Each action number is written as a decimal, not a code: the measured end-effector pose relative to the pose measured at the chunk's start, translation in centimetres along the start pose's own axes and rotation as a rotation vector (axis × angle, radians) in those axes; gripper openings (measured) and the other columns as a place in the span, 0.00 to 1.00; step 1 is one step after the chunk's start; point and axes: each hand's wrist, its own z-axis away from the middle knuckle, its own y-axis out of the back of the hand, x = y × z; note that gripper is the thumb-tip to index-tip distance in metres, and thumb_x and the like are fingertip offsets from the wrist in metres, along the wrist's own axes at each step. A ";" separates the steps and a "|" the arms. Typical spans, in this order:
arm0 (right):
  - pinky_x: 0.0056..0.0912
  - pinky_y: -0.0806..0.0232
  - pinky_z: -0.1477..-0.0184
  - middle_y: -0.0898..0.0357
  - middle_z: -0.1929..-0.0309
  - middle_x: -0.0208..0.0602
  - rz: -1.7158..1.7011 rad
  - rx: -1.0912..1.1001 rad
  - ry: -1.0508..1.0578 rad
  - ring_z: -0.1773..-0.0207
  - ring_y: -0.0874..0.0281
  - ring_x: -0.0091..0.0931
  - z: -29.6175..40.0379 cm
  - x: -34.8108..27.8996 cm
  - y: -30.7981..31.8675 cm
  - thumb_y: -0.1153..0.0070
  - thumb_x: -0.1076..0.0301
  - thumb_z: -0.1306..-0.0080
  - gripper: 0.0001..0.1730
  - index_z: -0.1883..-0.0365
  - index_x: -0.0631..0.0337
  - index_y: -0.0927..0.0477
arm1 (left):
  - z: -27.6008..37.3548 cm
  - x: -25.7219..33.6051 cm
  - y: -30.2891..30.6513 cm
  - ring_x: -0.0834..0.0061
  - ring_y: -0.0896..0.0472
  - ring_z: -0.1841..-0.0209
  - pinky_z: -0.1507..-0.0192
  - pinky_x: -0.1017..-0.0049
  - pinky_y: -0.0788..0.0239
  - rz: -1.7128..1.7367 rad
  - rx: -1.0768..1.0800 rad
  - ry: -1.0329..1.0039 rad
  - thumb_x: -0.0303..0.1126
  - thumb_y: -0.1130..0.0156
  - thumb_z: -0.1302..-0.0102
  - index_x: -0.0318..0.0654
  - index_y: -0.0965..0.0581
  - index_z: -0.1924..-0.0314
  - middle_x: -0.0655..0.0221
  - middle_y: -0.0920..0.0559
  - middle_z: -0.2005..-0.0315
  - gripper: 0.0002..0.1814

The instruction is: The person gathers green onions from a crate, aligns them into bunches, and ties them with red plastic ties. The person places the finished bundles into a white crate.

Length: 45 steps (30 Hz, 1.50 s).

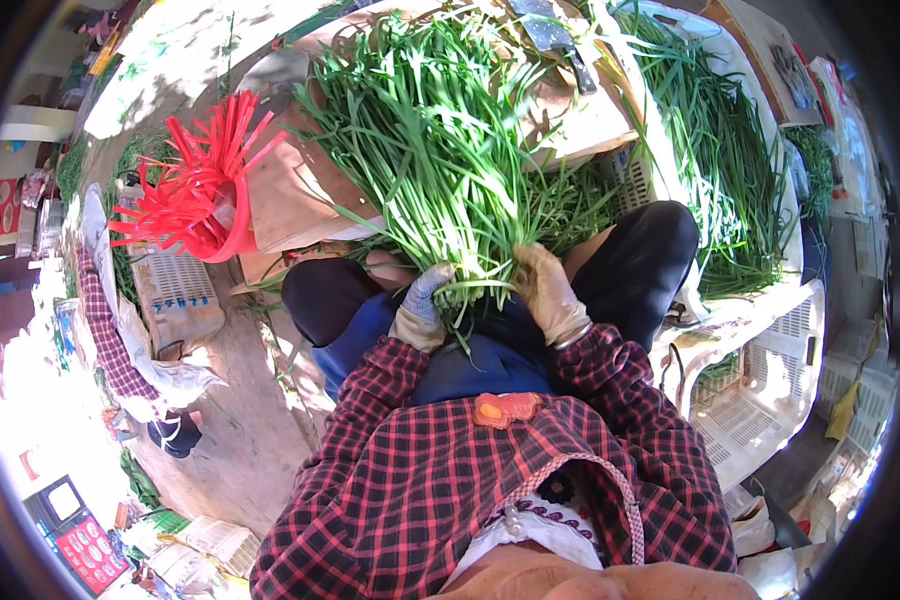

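A large bunch of garlic chives lies fanned across the low wooden board before me, its pale stem ends pointing at my lap. My left hand, in a soiled glove, grips the stem ends on their left side. On the right side of the same ends is my gloved right hand, its fingers curled round the stems. Some leaves hang loose below the bunch, between both hands. The fingertips are partly hidden by the greens.
A cleaver lies on the board's far right. Red plastic strips stand in a red container at left. More chives fill a white crate at right, above another plastic crate. A crate stands left.
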 end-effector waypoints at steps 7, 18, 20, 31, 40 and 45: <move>0.27 0.29 0.60 0.18 0.61 0.33 0.780 -0.212 0.182 0.65 0.24 0.22 -2.4 -3.4 0.1 0.32 0.70 0.41 0.26 0.46 0.72 0.24 | -0.6 0.3 0.0 0.67 0.16 0.60 0.51 0.69 0.23 0.010 0.038 -0.073 0.43 0.38 0.36 0.33 0.22 0.51 0.61 0.15 0.61 0.22; 0.22 0.32 0.67 0.19 0.66 0.29 0.534 -0.208 0.120 0.68 0.25 0.19 0.0 -5.4 -3.4 0.31 0.56 0.36 0.25 0.51 0.68 0.21 | -0.9 2.0 -0.7 0.66 0.16 0.59 0.53 0.70 0.22 0.134 0.062 -0.175 0.44 0.38 0.33 0.32 0.23 0.48 0.61 0.16 0.59 0.23; 0.25 0.31 0.67 0.19 0.68 0.29 0.696 -0.207 0.025 0.68 0.25 0.18 0.8 -5.4 -6.3 0.29 0.56 0.38 0.23 0.56 0.67 0.19 | -1.7 1.4 -0.2 0.67 0.16 0.60 0.54 0.70 0.21 0.132 0.002 -0.232 0.44 0.39 0.33 0.31 0.23 0.49 0.61 0.15 0.60 0.23; 0.22 0.31 0.74 0.17 0.66 0.32 0.401 -0.014 0.153 0.74 0.22 0.21 -0.1 -7.3 -3.4 0.42 0.73 0.33 0.12 0.53 0.67 0.19 | -2.7 0.8 2.9 0.63 0.16 0.56 0.51 0.65 0.21 0.252 -0.120 -0.173 0.44 0.40 0.33 0.32 0.25 0.44 0.60 0.16 0.56 0.26; 0.24 0.30 0.69 0.16 0.67 0.31 0.575 -0.263 0.197 0.72 0.22 0.20 -2.3 -4.3 -4.7 0.30 0.56 0.37 0.24 0.54 0.69 0.19 | -1.2 1.2 0.5 0.64 0.16 0.56 0.50 0.66 0.21 0.209 0.044 -0.187 0.47 0.38 0.34 0.33 0.24 0.46 0.60 0.16 0.56 0.26; 0.25 0.30 0.73 0.17 0.70 0.37 0.943 -0.201 0.032 0.73 0.20 0.22 -2.9 -7.0 -3.8 0.34 0.67 0.37 0.17 0.57 0.72 0.21 | -1.3 0.8 1.0 0.65 0.16 0.59 0.53 0.66 0.21 0.184 0.048 -0.220 0.47 0.38 0.34 0.35 0.23 0.49 0.61 0.16 0.60 0.23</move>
